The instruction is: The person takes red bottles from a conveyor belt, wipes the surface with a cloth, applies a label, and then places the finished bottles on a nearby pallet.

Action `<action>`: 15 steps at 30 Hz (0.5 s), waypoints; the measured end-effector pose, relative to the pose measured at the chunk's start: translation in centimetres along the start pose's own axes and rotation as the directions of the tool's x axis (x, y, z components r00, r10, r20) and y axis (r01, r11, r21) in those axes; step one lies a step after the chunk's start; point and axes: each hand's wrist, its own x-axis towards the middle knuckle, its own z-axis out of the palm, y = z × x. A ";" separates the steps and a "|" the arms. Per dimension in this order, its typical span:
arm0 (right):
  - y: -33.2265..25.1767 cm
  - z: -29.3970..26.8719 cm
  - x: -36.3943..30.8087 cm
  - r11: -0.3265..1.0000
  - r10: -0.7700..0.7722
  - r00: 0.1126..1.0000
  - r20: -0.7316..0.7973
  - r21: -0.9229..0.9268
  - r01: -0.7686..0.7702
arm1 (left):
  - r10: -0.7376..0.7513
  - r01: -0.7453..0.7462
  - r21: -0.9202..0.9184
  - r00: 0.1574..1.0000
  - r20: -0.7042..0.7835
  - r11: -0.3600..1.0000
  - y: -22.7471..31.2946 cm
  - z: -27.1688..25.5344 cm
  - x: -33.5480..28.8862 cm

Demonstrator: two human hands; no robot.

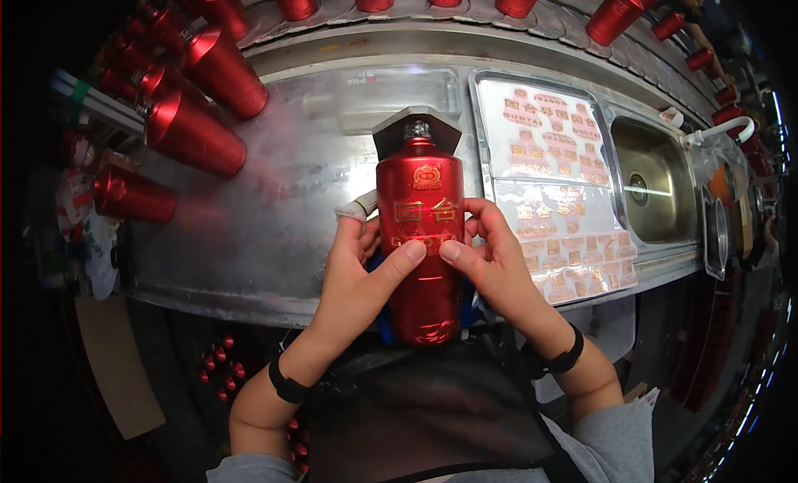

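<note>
A glossy red bottle point(426, 292) with a dark neck and gold lettering stands before me, its base toward my body. Both thumbs press on its front, over the lowest row of lettering. My left hand point(362, 263) grips its left side, with a pale strip of cloth or wrap point(357, 207) at the forefinger. From the right, my right hand point(495, 258) grips the other side. The fingers behind the bottle are partly hidden. A dark angular holder point(391, 136) shows behind the neck, and something blue peeks out beside the lower body.
Right of the bottle, a metal tray point(480, 109) bears sheets of gold and red stickers point(553, 150). Beyond it are a steel sink point(652, 179) and a white tap point(723, 134). Several red bottles point(195, 134) stand at left, others along the conveyor point(399, 7). A clear container point(391, 92) lies behind.
</note>
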 end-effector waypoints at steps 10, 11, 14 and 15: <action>-0.4 -0.2 0.6 0.996 0.050 0.998 0.025 0.075 -0.052 | -0.028 0.030 0.042 0.998 -0.051 0.999 0.6 1.1 0.4; -0.3 -0.1 0.6 0.996 0.049 0.998 0.026 0.075 -0.051 | -0.050 0.053 0.080 0.998 -0.049 0.995 0.6 1.2 0.5; 0.1 0.0 0.5 0.998 -0.019 0.999 0.042 0.059 0.017 | 0.002 0.003 0.096 0.998 -0.056 0.995 0.1 1.0 0.6; 0.1 -0.2 0.5 0.998 -0.016 0.998 0.054 0.057 0.013 | 0.003 0.002 0.096 0.998 -0.060 0.995 0.1 1.0 0.6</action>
